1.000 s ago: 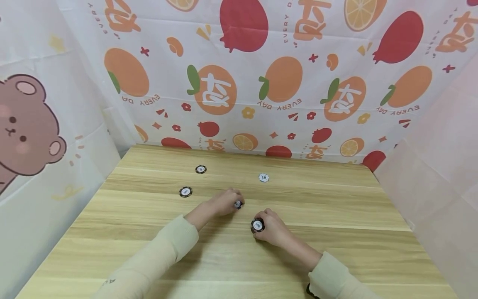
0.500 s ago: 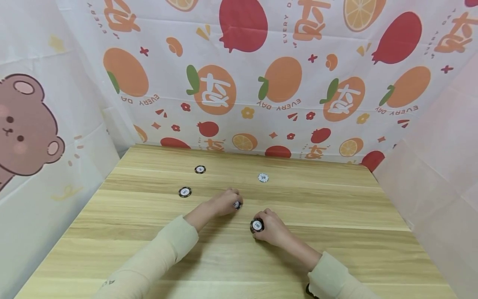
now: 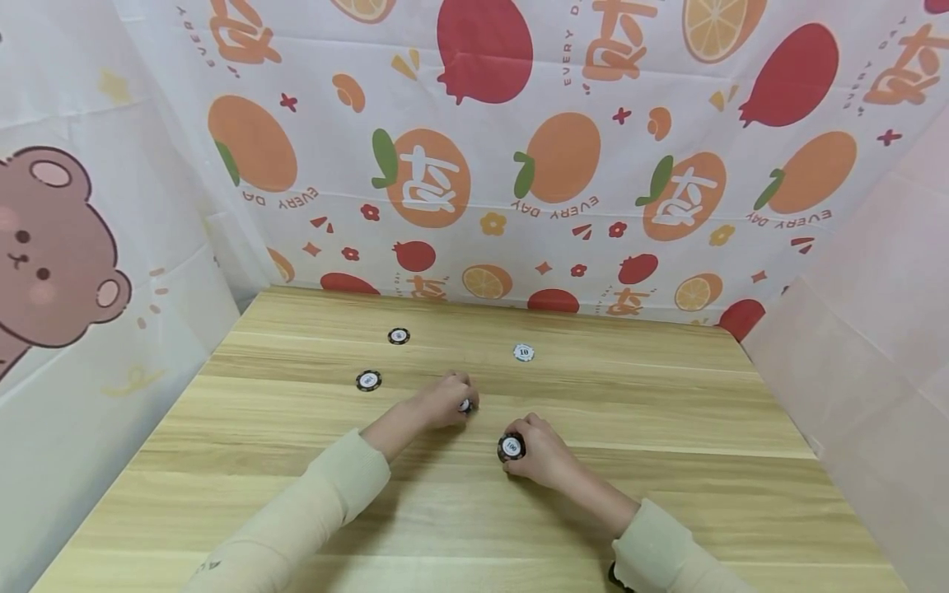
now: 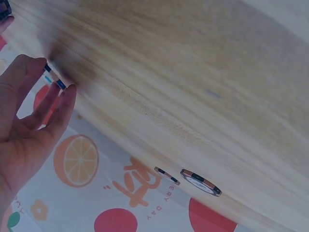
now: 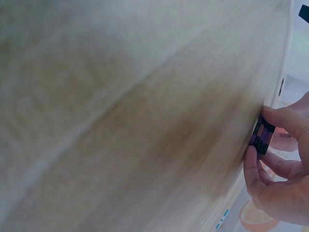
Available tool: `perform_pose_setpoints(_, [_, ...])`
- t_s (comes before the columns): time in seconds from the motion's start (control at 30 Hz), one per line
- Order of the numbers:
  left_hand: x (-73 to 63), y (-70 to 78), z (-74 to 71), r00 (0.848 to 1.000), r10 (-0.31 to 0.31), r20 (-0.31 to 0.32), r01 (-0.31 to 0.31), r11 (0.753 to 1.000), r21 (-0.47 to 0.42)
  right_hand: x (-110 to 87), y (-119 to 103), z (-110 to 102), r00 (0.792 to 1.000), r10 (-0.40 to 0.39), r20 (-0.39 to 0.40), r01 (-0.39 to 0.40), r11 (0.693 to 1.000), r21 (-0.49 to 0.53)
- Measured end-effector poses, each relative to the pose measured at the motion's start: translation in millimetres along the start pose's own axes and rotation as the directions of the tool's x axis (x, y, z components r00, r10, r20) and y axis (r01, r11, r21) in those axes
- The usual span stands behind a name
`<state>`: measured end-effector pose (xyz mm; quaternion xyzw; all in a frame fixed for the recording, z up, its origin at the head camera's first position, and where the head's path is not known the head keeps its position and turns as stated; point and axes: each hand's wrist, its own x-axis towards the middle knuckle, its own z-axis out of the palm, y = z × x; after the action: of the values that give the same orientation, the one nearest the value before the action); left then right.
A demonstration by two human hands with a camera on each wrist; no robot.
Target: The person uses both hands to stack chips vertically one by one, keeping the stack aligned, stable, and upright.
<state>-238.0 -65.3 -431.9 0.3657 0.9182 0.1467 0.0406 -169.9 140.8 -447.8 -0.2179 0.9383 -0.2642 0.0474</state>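
In the head view my left hand [image 3: 443, 402] pinches one poker chip [image 3: 465, 405], dark with a white centre, low over the wooden table. The left wrist view shows that chip edge-on [image 4: 55, 77] between thumb and fingertips. To its right and nearer, my right hand [image 3: 547, 453] grips a short stack of poker chips [image 3: 511, 446], the top one black and marked 100. Seen from the right wrist, the layered chip edges [image 5: 263, 135] sit between the thumb and fingers, close to the tabletop.
Two black chips lie at the left of the table [image 3: 245, 428], one farther back [image 3: 399, 336] and one nearer [image 3: 368, 380]. A white chip marked 10 [image 3: 523, 352] lies toward the back. A dark object [image 3: 618, 576] shows partly under the right sleeve. A fruit-printed curtain [image 3: 504, 247] hangs behind.
My left hand has shifted slightly left with its poker chip, away from the stack. The right hand and its stack have stayed in place.
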Motion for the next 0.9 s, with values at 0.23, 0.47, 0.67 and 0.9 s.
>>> perform_pose_setpoints(0.23, [-4.3, 4.6, -1.4, 1.0, 0.001, -0.008, -0.001, 0.999, 0.041, -0.2, -0.3, -0.7, 1.0, 0.011, 0.011, -0.011, 1.0, 0.001])
perform_pose_setpoints(0.47, [-8.5, 5.5, -3.3, 0.999, 0.031, -0.025, -0.029, 0.997, 0.071, -0.2, -0.3, -0.1, 1.0, -0.005, 0.0, 0.005, 1.0, -0.002])
perform_pose_setpoints(0.67, [-11.4, 7.3, -4.0, 1.0, 0.017, -0.009, -0.017, 0.998, 0.068, 0.0, -0.3, -0.4, 1.0, -0.004, -0.003, 0.004, 1.0, -0.005])
perform_pose_setpoints(0.9, [-14.2, 12.2, -4.0, 0.999, 0.032, -0.013, -0.031, 0.995, 0.093, 0.1, -0.8, -1.1, 1.0, -0.001, -0.004, 0.001, 1.0, -0.003])
